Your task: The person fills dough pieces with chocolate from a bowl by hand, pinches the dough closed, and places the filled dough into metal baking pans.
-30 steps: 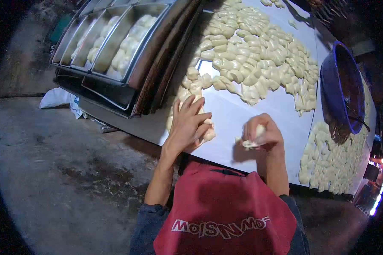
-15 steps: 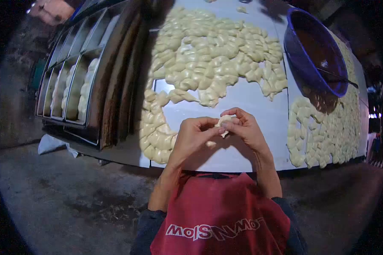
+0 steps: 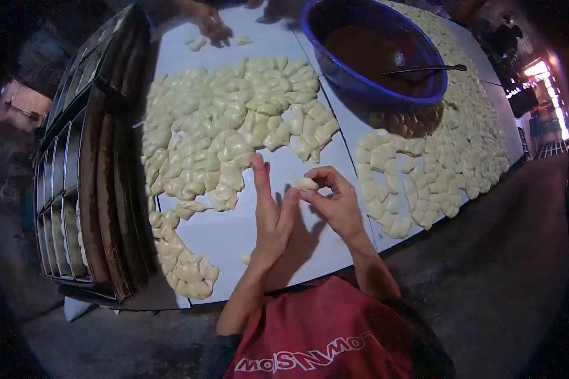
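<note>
- Near the centre, right hand (image 3: 336, 205) clamps its fingers on a small pale dough piece (image 3: 307, 184)
- Left hand (image 3: 270, 218), eight o'clock from it: thumb spread from fingers
- One o'clock: round blue plastic bowl (image 3: 336, 71)

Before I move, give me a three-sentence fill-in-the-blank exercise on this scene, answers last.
With the left hand's fingers straight, the ____ hand pinches a dough piece.
The metal pans stand toward the person's ____ side.
The letters on the red apron are ____.
Missing words: right; left; white.
</note>
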Demonstrator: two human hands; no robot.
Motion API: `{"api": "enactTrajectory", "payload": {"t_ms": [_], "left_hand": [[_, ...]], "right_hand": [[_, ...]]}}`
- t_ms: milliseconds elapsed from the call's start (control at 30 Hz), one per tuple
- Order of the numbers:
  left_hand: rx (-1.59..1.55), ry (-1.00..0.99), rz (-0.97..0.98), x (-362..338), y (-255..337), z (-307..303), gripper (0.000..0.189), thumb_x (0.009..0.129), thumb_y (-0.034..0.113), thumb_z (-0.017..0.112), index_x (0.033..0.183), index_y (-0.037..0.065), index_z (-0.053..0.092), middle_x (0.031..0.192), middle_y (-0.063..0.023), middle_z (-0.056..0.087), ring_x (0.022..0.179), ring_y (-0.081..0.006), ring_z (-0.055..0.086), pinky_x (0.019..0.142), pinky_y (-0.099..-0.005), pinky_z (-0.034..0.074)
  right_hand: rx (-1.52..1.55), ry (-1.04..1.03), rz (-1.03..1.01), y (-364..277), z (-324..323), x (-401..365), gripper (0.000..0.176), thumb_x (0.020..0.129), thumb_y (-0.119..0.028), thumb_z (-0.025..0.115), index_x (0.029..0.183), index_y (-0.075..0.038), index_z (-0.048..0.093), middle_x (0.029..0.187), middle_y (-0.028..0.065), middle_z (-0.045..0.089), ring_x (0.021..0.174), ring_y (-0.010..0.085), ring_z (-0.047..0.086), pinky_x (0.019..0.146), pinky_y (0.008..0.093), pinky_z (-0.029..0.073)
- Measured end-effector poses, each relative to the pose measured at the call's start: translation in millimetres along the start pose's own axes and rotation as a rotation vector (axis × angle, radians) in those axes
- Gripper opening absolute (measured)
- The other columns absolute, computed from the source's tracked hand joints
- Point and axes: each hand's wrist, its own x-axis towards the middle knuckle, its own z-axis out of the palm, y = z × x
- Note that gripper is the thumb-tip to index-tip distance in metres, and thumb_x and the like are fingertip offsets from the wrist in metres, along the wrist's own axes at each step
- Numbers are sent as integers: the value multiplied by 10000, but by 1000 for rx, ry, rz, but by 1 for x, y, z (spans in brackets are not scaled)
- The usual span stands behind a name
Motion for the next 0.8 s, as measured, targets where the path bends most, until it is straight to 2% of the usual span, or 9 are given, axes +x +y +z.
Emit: {"api": "enactTrajectory", "payload": {"t_ms": [100, 167, 267, 400, 433, 533, 567, 667, 800], "left_hand": [[-272, 47, 64, 22, 4, 39, 822, 1002, 345, 553, 1573, -12, 82, 1577, -256, 260, 1460, -327, 285, 1166, -390, 255], [-421, 39, 110, 33, 0, 68, 893, 981, 519, 554, 1564, -21, 146, 1519, -261, 380, 1396, -313, 408, 1120, -371, 340], [-569, 27, 81, 35, -18, 108, 882, 956, 524, 605, 1532, -47, 259, 1444, -247, 494, 1320, -272, 504, 1060, -328, 406], [-653, -16, 10, 50, -20, 132, 911, 880, 320, 775, 1529, -57, 258, 1450, -238, 495, 1303, -227, 508, 1054, -334, 417], [-787, -55, -96, 52, -16, 133, 918, 854, 199, 802, 1541, -38, 240, 1480, -235, 459, 1298, -217, 506, 1047, -335, 428], [-687, -90, -223, 56, -10, 133, 859, 883, 122, 755, 1554, 2, 233, 1491, -211, 441, 1287, -237, 515, 1023, -347, 463], [-595, -92, -249, 58, -5, 130, 828, 895, 84, 732, 1558, 21, 240, 1489, -198, 440, 1275, -246, 527, 1005, -353, 486], [-445, -181, -421, 54, -9, 103, 708, 919, 80, 703, 1521, 15, 334, 1453, -177, 479, 1207, -241, 587, 945, -340, 524], [-572, -141, -631, 41, -31, 72, 472, 971, 134, 644, 1400, -10, 507, 1306, -148, 612, 1011, -187, 678, 845, -288, 535]], "right_hand": [[367, 10, 74, -14, -17, 3, 495, 801, 15, 778, 1225, -37, 527, 1060, 80, 646, 950, 137, 637, 842, 260, 521], [645, -15, 84, -19, -24, 8, 378, 826, 18, 756, 1144, -15, 555, 1017, 77, 664, 906, 136, 652, 814, 266, 539], [903, -31, 101, -15, -41, 22, 269, 875, -43, 724, 1106, -26, 587, 971, 50, 671, 856, 132, 659, 787, 254, 537], [1017, 4, 111, -17, -59, 40, 241, 932, -130, 683, 1139, -44, 596, 961, 28, 661, 848, 114, 647, 798, 246, 527], [989, -23, 106, -18, -66, 46, 221, 938, -134, 675, 1125, -50, 596, 968, 26, 658, 853, 108, 645, 777, 243, 528], [896, -106, 86, -24, -92, 76, 161, 956, -147, 652, 1083, -68, 594, 989, 20, 652, 867, 89, 639, 711, 236, 530], [735, 3, -88, -28, -108, 92, 129, 965, -153, 644, 1050, -78, 582, 950, 7, 658, 795, 84, 639, 651, 218, 511], [528, 70, -138, -52, -160, 146, 127, 965, -135, 627, 1066, -75, 579, 871, -9, 614, 691, 56, 568, 595, 184, 448], [-185, 7, -82, -67, -198, 209, 212, 953, -229, 607, 1031, -32, 588, 874, 56, 646, 734, 132, 606, 664, 286, 470]]}}
